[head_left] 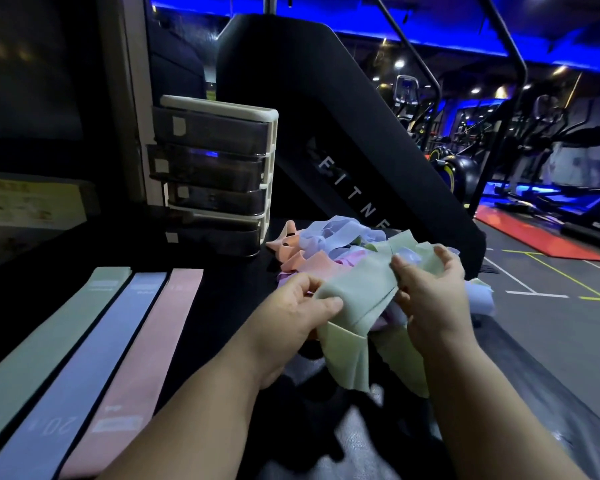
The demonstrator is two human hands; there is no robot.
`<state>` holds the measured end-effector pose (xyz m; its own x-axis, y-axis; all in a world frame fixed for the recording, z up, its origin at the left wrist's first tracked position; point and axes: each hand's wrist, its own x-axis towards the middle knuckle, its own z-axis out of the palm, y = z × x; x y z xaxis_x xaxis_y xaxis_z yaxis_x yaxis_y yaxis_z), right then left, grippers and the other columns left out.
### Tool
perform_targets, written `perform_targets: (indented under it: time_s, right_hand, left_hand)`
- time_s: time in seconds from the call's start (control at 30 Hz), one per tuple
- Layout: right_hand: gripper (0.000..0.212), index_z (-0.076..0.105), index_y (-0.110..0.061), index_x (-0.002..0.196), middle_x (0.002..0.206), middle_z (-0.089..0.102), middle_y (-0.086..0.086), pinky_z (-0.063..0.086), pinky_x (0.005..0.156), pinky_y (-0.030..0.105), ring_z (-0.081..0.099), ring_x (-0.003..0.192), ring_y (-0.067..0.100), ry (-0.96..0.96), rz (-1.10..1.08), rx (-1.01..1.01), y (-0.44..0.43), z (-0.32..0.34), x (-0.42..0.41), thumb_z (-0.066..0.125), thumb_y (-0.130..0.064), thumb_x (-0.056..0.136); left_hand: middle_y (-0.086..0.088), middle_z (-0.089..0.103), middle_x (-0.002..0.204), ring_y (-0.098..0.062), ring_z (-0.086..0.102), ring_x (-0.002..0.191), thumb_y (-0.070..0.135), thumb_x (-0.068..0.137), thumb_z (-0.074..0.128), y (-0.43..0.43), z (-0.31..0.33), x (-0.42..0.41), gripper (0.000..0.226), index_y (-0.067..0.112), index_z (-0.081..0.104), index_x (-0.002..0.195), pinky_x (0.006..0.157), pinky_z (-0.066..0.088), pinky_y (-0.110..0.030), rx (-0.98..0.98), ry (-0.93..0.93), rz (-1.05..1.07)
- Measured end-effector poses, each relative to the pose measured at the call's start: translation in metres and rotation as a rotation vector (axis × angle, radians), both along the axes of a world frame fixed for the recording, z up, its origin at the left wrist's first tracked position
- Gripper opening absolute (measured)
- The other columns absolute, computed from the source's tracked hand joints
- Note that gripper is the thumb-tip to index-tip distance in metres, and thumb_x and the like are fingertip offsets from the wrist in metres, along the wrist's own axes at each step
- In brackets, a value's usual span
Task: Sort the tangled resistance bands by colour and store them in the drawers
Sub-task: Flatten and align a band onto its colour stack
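Observation:
A tangled pile of resistance bands point(321, 249) in orange, pale blue, pink and green lies on the black surface, right of a small drawer unit point(215, 174). My left hand point(300, 306) pinches the near end of a light green band point(359, 289). My right hand point(430, 289) grips the same green band further along, just above the pile. Loose green ends hang down between my forearms. The unit's dark translucent drawers look closed.
Three flat bands lie side by side at the left: green point(45, 337), pale blue point(84, 368) and pink point(142, 351). A large black padded machine part point(326, 116) rises behind the pile. The surface's right edge drops to the gym floor point(551, 323).

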<state>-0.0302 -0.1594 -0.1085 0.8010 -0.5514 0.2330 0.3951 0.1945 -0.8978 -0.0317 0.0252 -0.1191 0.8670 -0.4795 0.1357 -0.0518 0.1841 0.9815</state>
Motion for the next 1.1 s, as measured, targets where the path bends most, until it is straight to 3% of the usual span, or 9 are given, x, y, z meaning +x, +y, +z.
perform_targets:
  time_s: [0.07, 0.2, 0.33, 0.47, 0.63, 0.73, 0.87, 1.0, 1.1]
  right_hand:
    - [0.034, 0.053, -0.021, 0.118, 0.069, 0.066, -0.003, 0.050, 0.049, 0.019, 0.061, 0.058, 0.008, 0.030, 0.029, -0.063, 0.007, 0.002, -0.004, 0.061, -0.001, 0.092]
    - [0.010, 0.071, -0.011, 0.092, 0.078, 0.070, 0.007, 0.052, 0.052, 0.020, 0.063, 0.061, 0.011, 0.078, 0.228, -0.163, 0.017, 0.004, -0.013, 0.062, -0.007, 0.092]
    - [0.017, 0.077, -0.023, 0.094, 0.093, 0.076, 0.008, 0.058, 0.074, 0.029, 0.071, 0.080, 0.016, 0.085, 0.453, -0.336, 0.027, 0.003, -0.020, 0.074, -0.034, 0.081]
    - [0.045, 0.073, -0.024, 0.106, 0.092, 0.075, 0.013, 0.053, 0.068, 0.034, 0.069, 0.077, 0.019, 0.160, 0.480, -0.548, 0.033, 0.000, -0.021, 0.080, -0.041, 0.065]
    - [0.021, 0.074, -0.014, 0.089, 0.068, 0.070, 0.001, 0.047, 0.050, 0.024, 0.061, 0.058, 0.011, 0.150, 0.247, -0.455, 0.042, -0.002, -0.020, 0.085, -0.021, 0.074]
    - [0.028, 0.065, -0.012, 0.080, 0.061, 0.063, -0.001, 0.052, 0.057, 0.036, 0.060, 0.057, 0.015, 0.120, 0.101, -0.328, 0.041, -0.006, -0.015, 0.083, -0.030, 0.070]
    - [0.035, 0.059, -0.012, 0.082, 0.072, 0.065, 0.007, 0.051, 0.054, 0.036, 0.062, 0.058, 0.019, 0.098, -0.003, -0.290, 0.040, -0.010, -0.014, 0.084, -0.034, 0.070]
    - [0.028, 0.058, -0.009, 0.087, 0.082, 0.068, 0.015, 0.053, 0.054, 0.035, 0.068, 0.065, 0.029, 0.089, -0.046, -0.285, 0.039, -0.013, -0.012, 0.081, -0.025, 0.080]
    - [0.030, 0.057, -0.008, 0.089, 0.091, 0.068, 0.021, 0.053, 0.052, 0.031, 0.069, 0.072, 0.035, 0.081, -0.046, -0.232, 0.038, -0.013, -0.010, 0.081, -0.025, 0.080]
  left_hand:
    - [-0.003, 0.066, 0.077, -0.016, 0.057, 0.068, 0.012, 0.090, 0.063, 0.000, 0.000, 0.001, 0.006, 0.014, 0.059, 0.094, 0.063, 0.045, -0.030, -0.040, -0.028, 0.080]
    - [-0.004, 0.066, 0.079, -0.013, 0.058, 0.070, 0.006, 0.093, 0.059, 0.000, 0.002, 0.004, 0.011, 0.014, 0.063, 0.088, 0.063, 0.048, -0.023, -0.122, -0.073, 0.222]
    - [-0.007, 0.069, 0.080, -0.017, 0.062, 0.071, 0.006, 0.088, 0.065, -0.001, 0.001, 0.004, 0.006, 0.011, 0.068, 0.089, 0.062, 0.053, -0.026, -0.160, -0.052, 0.254]
    - [-0.013, 0.069, 0.082, -0.022, 0.063, 0.072, 0.025, 0.074, 0.074, -0.001, 0.000, 0.006, 0.019, 0.010, 0.071, 0.086, 0.065, 0.054, -0.031, -0.206, -0.046, 0.305]
    - [0.005, 0.070, 0.087, -0.007, 0.064, 0.080, 0.057, 0.060, 0.082, -0.002, -0.004, 0.009, 0.057, 0.016, 0.064, 0.095, 0.072, 0.051, -0.020, -0.166, -0.175, 0.433]
    - [0.011, 0.060, 0.083, -0.004, 0.055, 0.073, 0.072, 0.045, 0.073, -0.002, -0.007, 0.009, 0.068, 0.024, 0.057, 0.090, 0.071, 0.046, -0.020, 0.026, -0.260, 0.512]
    - [0.010, 0.061, 0.073, -0.004, 0.054, 0.065, 0.056, 0.047, 0.087, -0.005, -0.008, 0.005, 0.059, 0.021, 0.057, 0.084, 0.063, 0.048, -0.018, 0.196, -0.187, 0.447]
    - [-0.002, 0.072, 0.080, -0.016, 0.064, 0.074, 0.028, 0.069, 0.088, -0.007, -0.011, 0.007, 0.033, 0.016, 0.065, 0.088, 0.065, 0.048, -0.027, 0.101, -0.089, 0.387]
    - [-0.001, 0.071, 0.090, -0.013, 0.067, 0.077, 0.022, 0.072, 0.084, -0.007, -0.009, 0.007, 0.036, 0.020, 0.060, 0.099, 0.062, 0.046, -0.022, 0.003, -0.018, 0.447]
